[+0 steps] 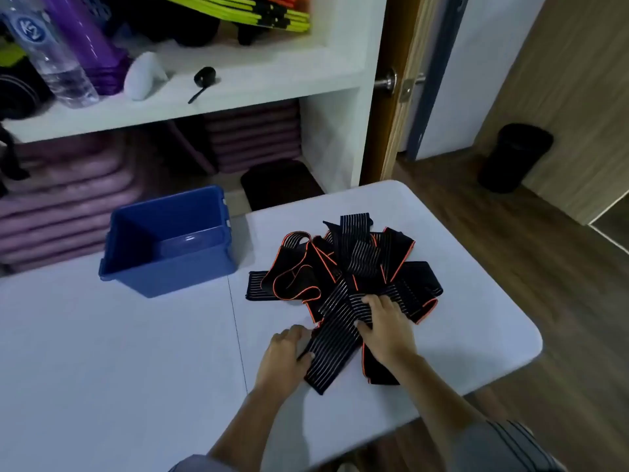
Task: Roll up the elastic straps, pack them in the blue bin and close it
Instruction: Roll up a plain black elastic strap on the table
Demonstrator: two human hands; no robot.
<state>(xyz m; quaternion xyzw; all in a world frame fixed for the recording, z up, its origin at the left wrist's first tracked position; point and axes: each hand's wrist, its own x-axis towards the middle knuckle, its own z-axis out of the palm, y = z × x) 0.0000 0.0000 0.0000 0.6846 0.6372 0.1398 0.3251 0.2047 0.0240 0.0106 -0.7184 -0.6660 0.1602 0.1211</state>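
Note:
A tangled heap of black elastic straps (343,267) with white stripes and orange edging lies on the right half of the white table (119,352). One striped strap (332,349) stretches from the heap toward me. My left hand (284,356) grips its left edge near the end. My right hand (384,332) lies on the same strap where it meets the heap, fingers curled over the fabric. The blue bin (163,277) stands open and empty to the left of the heap, at the table's far edge. No lid is in view.
White shelves (218,93) behind the table hold a water bottle (51,56), purple items and stacked purple mats (61,206). A door (401,83) and wooden floor with a black cylinder (514,158) lie to the right. The table's rounded right corner (531,335) is near my right hand.

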